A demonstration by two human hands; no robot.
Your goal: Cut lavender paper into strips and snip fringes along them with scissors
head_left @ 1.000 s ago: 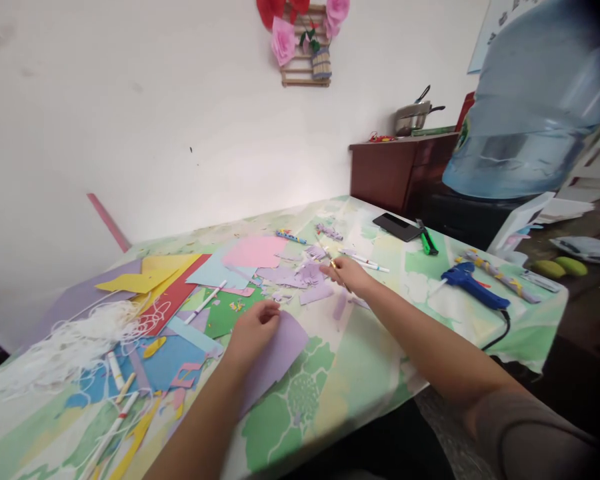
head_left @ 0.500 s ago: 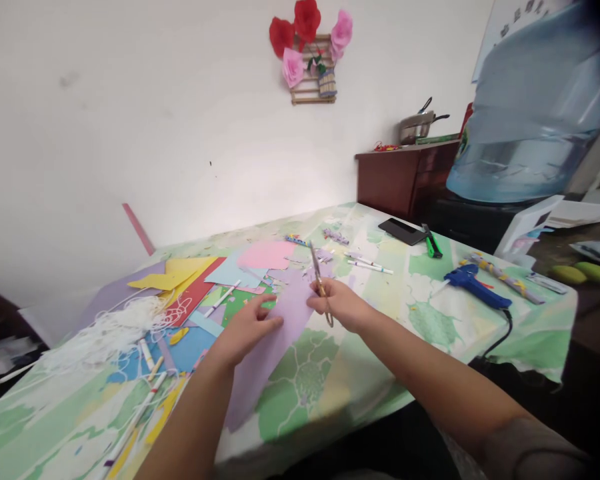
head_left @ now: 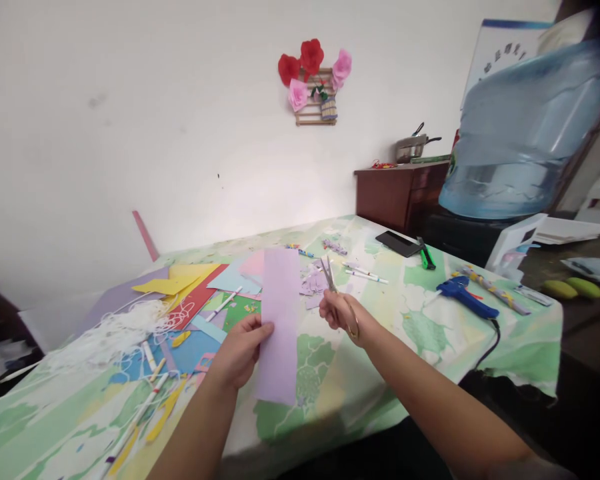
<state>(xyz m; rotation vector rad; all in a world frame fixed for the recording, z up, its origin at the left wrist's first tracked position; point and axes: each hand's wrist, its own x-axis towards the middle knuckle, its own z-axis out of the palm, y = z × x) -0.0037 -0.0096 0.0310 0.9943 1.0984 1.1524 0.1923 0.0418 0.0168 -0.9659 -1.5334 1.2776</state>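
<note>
A strip of purple paper (head_left: 281,300) stands nearly upright above the tabletop, its left edge pinched by my left hand (head_left: 241,350). My right hand (head_left: 341,310) is closed around the handles of a pair of scissors (head_left: 327,270). The blades point up and away, slightly apart, and do not touch the strip. One gold-coloured handle loop shows beside my wrist. Purple paper scraps (head_left: 314,280) lie on the table between the strip and the scissors.
Coloured sheets, white string (head_left: 125,330) and markers cover the table's left side. At the right lie a blue glue gun (head_left: 467,297), a green utility knife (head_left: 427,255) and a black phone (head_left: 399,243). A large water bottle (head_left: 515,140) stands beyond the table's right edge.
My left hand now pinches the purple paper, which has been raised from lying slanted to standing upright. My right hand, with the scissors, has moved slightly right, away from the paper.
</note>
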